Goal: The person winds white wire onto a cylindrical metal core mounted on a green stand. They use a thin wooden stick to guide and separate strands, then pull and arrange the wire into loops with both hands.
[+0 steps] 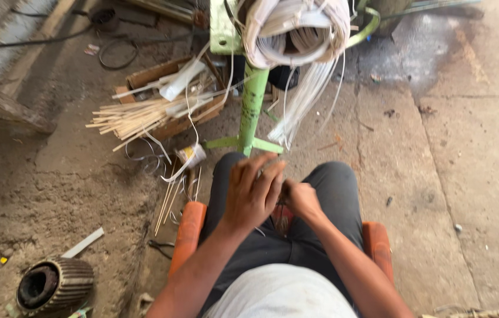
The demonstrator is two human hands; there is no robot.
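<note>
We're sitting on an orange stool (189,231), knees apart, and both hands are meeting over our lap. The left hand (251,191) is blurring a bit, fingers spread and curling over something thin; the right hand (301,198) is balled into a fist just beside it, pinching what looks like a thin strip, though we can't tell exactly what's in there. Our guess is we're working one strand between the two hands, and the next move is probably calling for a firm pinch with one hand while the other feeds or pulls.

Moving outward along the floor: one small white cup (191,155) is sitting right by the foot of one green stand (252,106), with a few loose sticks lying beside the stool's left edge. Near the bottom left corner, one ribbed round motor housing (55,285) is lying in the dirt.

Farther off, one wooden box (162,72) is holding a bundle of pale sticks (132,117), and one big coil of white strips (296,29) is hanging on the stand.
</note>
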